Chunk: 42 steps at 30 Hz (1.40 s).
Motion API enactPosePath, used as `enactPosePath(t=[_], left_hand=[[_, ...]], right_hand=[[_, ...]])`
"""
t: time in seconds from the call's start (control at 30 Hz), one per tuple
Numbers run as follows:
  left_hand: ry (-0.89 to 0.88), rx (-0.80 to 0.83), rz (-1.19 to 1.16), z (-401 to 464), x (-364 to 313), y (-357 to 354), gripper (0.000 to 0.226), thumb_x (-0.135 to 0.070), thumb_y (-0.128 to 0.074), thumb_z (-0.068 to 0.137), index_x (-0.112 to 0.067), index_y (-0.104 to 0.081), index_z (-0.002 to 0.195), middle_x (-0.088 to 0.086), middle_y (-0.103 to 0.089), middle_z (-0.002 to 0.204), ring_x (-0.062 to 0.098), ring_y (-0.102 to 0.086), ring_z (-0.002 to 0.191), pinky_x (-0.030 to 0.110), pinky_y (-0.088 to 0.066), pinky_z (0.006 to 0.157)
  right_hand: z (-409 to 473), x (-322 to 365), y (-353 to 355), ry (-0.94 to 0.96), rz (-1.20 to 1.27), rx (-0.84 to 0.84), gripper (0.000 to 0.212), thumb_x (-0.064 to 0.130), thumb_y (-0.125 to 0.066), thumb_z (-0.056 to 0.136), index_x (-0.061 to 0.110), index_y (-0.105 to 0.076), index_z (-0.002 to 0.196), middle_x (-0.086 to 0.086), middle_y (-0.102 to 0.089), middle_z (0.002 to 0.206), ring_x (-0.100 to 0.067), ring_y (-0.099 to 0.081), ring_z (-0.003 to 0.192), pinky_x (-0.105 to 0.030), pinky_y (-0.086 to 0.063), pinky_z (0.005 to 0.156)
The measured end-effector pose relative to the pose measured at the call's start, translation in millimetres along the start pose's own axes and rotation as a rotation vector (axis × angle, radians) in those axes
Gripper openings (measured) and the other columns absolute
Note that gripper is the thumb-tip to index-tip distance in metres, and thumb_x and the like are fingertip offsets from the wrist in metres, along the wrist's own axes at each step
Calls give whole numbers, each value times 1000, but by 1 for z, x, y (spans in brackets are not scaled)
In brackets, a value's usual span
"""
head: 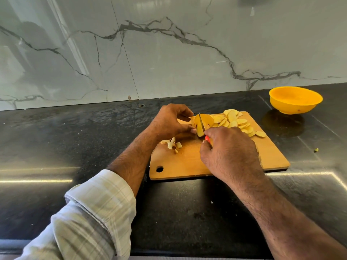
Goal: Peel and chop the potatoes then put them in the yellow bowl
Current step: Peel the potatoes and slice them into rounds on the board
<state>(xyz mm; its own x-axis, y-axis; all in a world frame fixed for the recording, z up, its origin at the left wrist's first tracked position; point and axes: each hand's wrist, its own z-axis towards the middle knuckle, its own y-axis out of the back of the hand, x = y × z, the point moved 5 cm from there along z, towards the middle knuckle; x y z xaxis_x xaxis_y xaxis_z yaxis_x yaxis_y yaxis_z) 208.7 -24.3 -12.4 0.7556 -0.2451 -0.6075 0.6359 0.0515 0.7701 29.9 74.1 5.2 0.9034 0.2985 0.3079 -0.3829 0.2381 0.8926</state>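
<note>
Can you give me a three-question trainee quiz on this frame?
1. True or false: the round yellow plastic bowl already holds potato slices.
2. Which hand has its grip on the red-handled knife? A left hand, B right hand, C neither.
3. Fill in: the pile of cut yellow potato slices lies on the rectangular wooden ____.

Key: 1 false, the visible inside looks empty. 2 B; the left hand steadies the potato piece being cut. 3 chopping board.
</note>
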Motion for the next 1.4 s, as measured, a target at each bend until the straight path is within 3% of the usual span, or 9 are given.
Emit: enactPosePath(t=[0.13,0.3,0.47,0.77,0.93,1.2,1.4], left_hand=[[-19,38,-23,-2,2,3,54,-29,-93,78,-18,-73,127,-4,-74,126,6,-69,116,32,-55,108],[-42,13,-14,-2,4,3,45,-29,-86,87,-19,-74,129,-4,-74,128,5,-69,115,31,-55,107],[-42,4,-18,-1,4,2,41,-28,-83,91,-18,-74,130,-4,-75,127,6,-70,114,30,-56,105],[-49,-24,-27,-3,4,3,43,-41,-82,88,-19,-75,125,-3,-76,121,7,-71,109,23,-58,95],[-40,-41,-23,-5,8,7,37,-37,-84,87,-21,-77,120,-6,-77,113,2,-72,101,22,-60,92],[-40,-31,-10,-6,6,8,19,-25,-83,91,-28,-80,109,-8,-78,101,2,-73,93,24,-62,86],[-3,-35,-2,-6,9,9,17,-24,-83,91,-22,-81,108,-5,-78,101,5,-74,91,33,-64,89]], right_hand=[[-1,2,-1,18,-14,24,35,46,-56,100,30,-67,129,5,-72,114,-8,-52,87,-23,-40,62],[1,1,-2,7,-11,60,41,47,-57,100,32,-63,138,4,-69,125,-12,-59,100,-24,-43,70],[-2,4,2,31,-9,56,37,44,-57,101,30,-66,134,5,-71,117,-7,-49,87,-23,-43,68],[5,2,-3,-29,-34,187,43,44,-58,101,30,-59,142,2,-67,126,-15,-61,107,-29,-53,81],[-2,7,2,16,-38,60,37,45,-55,101,29,-65,134,4,-71,112,-8,-53,86,-23,-47,69],[1,8,-5,-9,-65,154,38,44,-56,100,28,-63,133,1,-67,116,-15,-61,98,-29,-54,77],[-4,12,0,14,-55,62,36,45,-55,101,27,-65,131,2,-70,111,-11,-58,90,-26,-52,74]])
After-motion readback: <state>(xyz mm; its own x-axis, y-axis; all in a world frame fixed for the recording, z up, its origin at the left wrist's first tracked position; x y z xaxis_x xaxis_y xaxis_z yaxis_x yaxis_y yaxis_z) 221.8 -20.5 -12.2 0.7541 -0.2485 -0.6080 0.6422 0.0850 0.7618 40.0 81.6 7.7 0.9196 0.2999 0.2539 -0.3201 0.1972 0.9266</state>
